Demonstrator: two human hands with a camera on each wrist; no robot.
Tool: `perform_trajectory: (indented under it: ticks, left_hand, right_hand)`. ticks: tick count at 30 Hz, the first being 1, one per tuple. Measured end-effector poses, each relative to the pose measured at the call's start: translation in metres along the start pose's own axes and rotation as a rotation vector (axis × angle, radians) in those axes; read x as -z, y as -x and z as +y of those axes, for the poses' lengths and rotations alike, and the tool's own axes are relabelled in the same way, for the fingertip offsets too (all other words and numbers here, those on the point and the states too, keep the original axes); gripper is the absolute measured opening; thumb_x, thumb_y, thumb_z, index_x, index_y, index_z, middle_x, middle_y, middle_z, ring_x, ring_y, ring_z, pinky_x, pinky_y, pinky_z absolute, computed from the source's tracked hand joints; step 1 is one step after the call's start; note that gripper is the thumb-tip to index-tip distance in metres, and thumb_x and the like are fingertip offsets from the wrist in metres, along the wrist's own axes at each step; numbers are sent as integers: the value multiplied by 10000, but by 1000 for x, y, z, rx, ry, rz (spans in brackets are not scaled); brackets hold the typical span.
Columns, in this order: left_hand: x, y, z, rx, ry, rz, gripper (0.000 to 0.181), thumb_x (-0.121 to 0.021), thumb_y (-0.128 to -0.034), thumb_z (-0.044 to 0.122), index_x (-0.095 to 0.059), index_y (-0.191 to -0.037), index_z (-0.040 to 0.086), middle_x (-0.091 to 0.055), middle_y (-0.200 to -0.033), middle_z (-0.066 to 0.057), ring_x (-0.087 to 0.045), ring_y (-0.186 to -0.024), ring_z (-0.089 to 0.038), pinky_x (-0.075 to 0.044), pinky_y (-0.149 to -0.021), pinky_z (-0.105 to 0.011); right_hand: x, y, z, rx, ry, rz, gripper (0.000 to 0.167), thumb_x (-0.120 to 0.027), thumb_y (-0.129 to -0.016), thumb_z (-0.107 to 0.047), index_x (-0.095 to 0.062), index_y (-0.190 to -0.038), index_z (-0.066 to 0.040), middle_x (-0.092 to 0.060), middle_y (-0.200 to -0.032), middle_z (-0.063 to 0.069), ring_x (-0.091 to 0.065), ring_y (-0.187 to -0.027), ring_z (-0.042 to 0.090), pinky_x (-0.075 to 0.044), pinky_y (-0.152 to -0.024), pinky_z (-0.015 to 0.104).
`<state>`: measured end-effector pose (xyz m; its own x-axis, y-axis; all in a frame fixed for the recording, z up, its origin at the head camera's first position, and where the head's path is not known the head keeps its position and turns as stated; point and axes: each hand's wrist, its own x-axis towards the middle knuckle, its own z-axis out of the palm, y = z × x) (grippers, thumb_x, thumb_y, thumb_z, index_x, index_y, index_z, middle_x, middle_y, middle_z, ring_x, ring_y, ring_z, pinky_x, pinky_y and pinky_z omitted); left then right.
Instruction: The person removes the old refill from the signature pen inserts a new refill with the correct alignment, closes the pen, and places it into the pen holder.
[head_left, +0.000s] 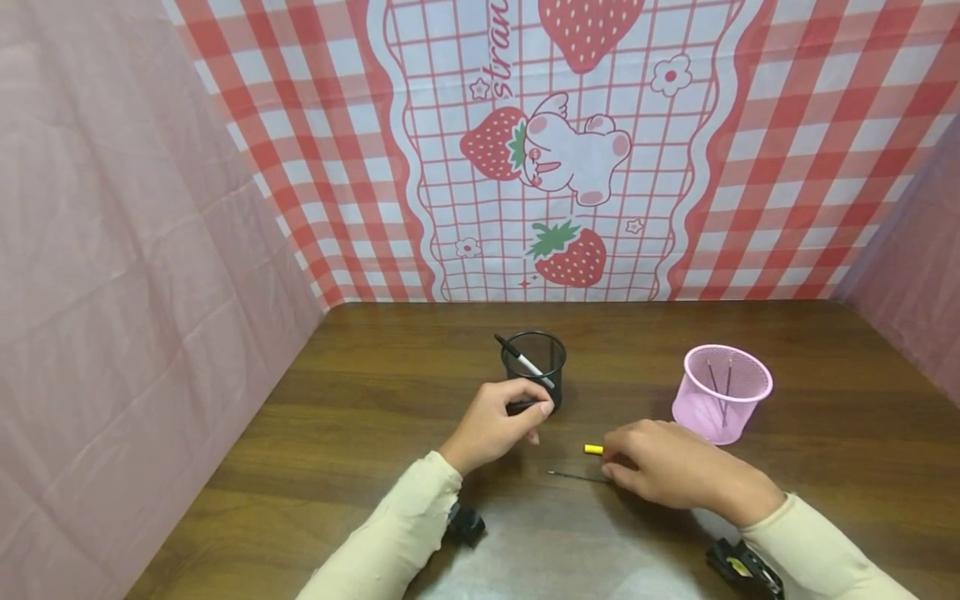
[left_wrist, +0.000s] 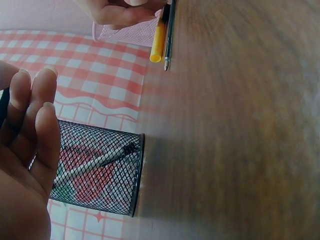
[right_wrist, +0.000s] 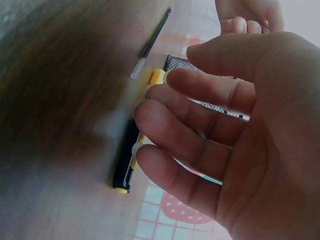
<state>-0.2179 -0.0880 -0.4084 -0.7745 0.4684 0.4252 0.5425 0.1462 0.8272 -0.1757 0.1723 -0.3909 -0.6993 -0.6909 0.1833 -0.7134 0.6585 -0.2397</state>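
Observation:
My left hand [head_left: 498, 421] pinches a black pen [head_left: 521, 407] just in front of the black mesh cup [head_left: 558, 392]; in the left wrist view a dark bit of it shows at the edge, behind the curled fingers. A white marker with a black end [head_left: 531, 365] leans inside that cup. My right hand [head_left: 663, 462], fingers loosely bent, is over a yellow and black pen [right_wrist: 127, 155] lying on the table, its fingertips at the barrel. Beside this pen lies a thin dark refill [head_left: 576, 477], one end near the right thumb.
A pink mesh cup [head_left: 708, 417] with two thin dark refills [head_left: 727, 387] inside stands behind the right hand. A checked strawberry cloth [head_left: 337, 167] hangs at the table's back edge, with pink cloth [head_left: 150, 250] along the left.

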Motion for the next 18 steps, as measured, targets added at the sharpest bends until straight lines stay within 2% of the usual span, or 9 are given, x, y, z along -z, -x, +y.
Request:
perform_trajectory:
  ticks: [6,11,18]
  left_hand:
    - [1,0,-1,2,-5,-5,143,-664,-982,181,-714,-1001,49,-675,-795,-185,-660,-563,-143,-514,-526,-269]
    - [2,1,0,1,-6,-9,187,-664,-983,183,-708,-1017,4,-679,-809,-181,-660,-566,-145,-507,-527,-263]
    - [1,0,0,2,-11,-13,131,-666,-981,173,-713,-1017,56,-684,-811,-172,-664,-569,-142,-506,-523,-260]
  right_hand:
    - [3,0,0,11,-12,33,183,-734,-880,-192,-610,-792,-294,-479,-680,-240,-457,-591,-20,-420,-533,257]
    - [8,0,0,13,6,81,185,-737,-880,-189,-613,-792,-294,-472,-684,-245,-454,-604,-25,-429,-547,260]
    - [15,2,0,-12,5,107,174,-748,-878,-188,-630,-811,-297,-498,-710,-253,-476,-628,-39,-452,-559,261]
